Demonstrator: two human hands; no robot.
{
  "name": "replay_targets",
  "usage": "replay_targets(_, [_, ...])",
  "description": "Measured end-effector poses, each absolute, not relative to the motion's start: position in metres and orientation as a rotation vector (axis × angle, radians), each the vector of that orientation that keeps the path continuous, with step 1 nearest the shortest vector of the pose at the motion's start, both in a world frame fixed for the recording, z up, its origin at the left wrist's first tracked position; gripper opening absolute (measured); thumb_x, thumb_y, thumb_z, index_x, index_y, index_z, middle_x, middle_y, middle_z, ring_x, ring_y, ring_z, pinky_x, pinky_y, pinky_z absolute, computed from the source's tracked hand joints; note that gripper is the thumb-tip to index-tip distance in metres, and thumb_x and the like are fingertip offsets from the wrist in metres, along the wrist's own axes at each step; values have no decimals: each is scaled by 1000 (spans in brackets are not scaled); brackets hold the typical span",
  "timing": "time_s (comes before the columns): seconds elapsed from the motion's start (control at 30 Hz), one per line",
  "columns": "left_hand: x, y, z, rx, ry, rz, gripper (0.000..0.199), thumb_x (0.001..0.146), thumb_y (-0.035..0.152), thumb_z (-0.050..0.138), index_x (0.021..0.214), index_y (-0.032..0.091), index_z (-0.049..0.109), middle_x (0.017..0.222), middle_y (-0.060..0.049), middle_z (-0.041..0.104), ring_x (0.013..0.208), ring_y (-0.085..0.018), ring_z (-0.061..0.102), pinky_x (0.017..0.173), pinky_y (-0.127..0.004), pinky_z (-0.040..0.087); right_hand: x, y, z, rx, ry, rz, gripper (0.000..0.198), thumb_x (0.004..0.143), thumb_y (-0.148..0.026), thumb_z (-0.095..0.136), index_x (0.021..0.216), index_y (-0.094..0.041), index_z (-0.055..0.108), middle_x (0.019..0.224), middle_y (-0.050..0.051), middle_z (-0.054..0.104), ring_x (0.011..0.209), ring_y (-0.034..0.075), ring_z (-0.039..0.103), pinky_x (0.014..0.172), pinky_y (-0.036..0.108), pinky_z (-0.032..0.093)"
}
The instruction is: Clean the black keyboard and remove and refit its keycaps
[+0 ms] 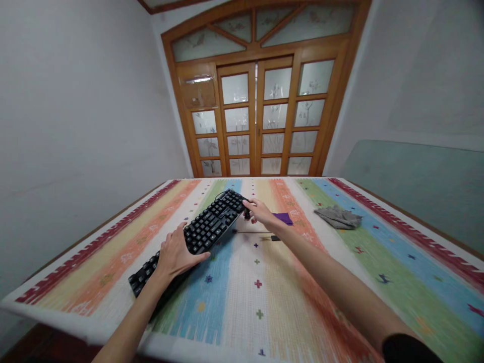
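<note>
A black computer keyboard lies slantwise across the left half of the table, its far right end raised off the cloth. My left hand grips it across the middle, thumb along the near edge and fingers over the far side. At the far right end, my right hand pinches the corner between thumb and fingers. Under and beside my right wrist lie a purple cloth and a small brush with a dark handle, partly hidden by the forearm.
A crumpled grey cloth rests on the right side of the table. The striped tablecloth covers the tabletop. Wooden doors with glass panes stand beyond the far edge, and white walls flank both sides.
</note>
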State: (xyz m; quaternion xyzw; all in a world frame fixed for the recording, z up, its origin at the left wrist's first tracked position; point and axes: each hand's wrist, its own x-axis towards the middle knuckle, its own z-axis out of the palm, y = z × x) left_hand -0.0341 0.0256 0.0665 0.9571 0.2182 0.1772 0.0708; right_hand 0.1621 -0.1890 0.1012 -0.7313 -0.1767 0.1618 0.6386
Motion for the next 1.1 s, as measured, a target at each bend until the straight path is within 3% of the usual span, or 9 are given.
replay_targets(0.17, [-20, 48, 66, 2749, 954, 479, 110, 62, 72, 68, 147, 10, 32, 138, -25, 57, 127, -46, 54, 98, -54, 46, 156, -88, 88, -1626, -336, 430, 4, 96, -22, 54, 99, -20, 56, 65, -4, 56, 47, 9, 51, 43, 19, 43])
replay_targets(0.33, [-3, 63, 58, 2655, 1191, 470, 109, 61, 72, 66, 143, 9, 34, 136, -29, 58, 130, -49, 50, 99, -58, 43, 144, -31, 62, -1634, -382, 491, 16, 94, -20, 55, 108, -17, 60, 79, 2, 65, 56, 10, 58, 51, 21, 50])
replay_targets(0.47, [5, 72, 54, 2638, 1292, 456, 109, 62, 74, 64, 142, 6, 35, 134, -33, 57, 128, -50, 50, 97, -62, 41, 143, -28, 48, -1651, -521, 483, 27, 90, -26, 60, 116, -19, 64, 106, 8, 72, 78, 15, 68, 65, 26, 57])
replay_targets(0.57, [10, 74, 52, 2670, 1306, 443, 105, 62, 73, 63, 138, 5, 38, 131, -34, 58, 126, -51, 51, 96, -62, 40, 152, -59, 39, -1703, -647, 411, 25, 85, -26, 65, 110, -22, 70, 118, 6, 72, 99, 19, 68, 78, 29, 58])
replay_targets(0.77, [22, 68, 47, 2702, 1281, 399, 106, 66, 72, 61, 139, -1, 37, 128, -36, 58, 123, -53, 51, 92, -62, 42, 193, -190, 29, -1925, -752, 145, 20, 83, -25, 60, 96, -19, 74, 107, 7, 76, 103, 22, 67, 99, 40, 50])
replay_targets(0.93, [28, 67, 47, 2753, 1197, 370, 106, 74, 70, 55, 148, -3, 31, 132, -38, 55, 122, -54, 52, 93, -66, 42, 229, -292, 28, -2190, -667, -75, 31, 74, -18, 61, 101, -16, 75, 116, 13, 74, 114, 28, 65, 107, 44, 45])
replay_targets(1.03, [35, 56, 50, 2914, 1005, 439, 96, 78, 62, 55, 150, 1, 35, 148, -36, 43, 136, -55, 40, 101, -71, 35, 250, -335, 27, -2337, -507, -224, 41, 74, -19, 59, 112, -13, 73, 133, 19, 67, 135, 33, 53, 117, 47, 33])
replay_targets(1.1, [44, 38, 52, 3010, 746, 466, 84, 84, 56, 53, 149, 4, 40, 157, -31, 37, 147, -50, 29, 111, -68, 30, 264, -362, 28, -2424, -342, -315, 48, 77, -21, 58, 123, -12, 69, 140, 22, 61, 143, 37, 44, 119, 54, 28])
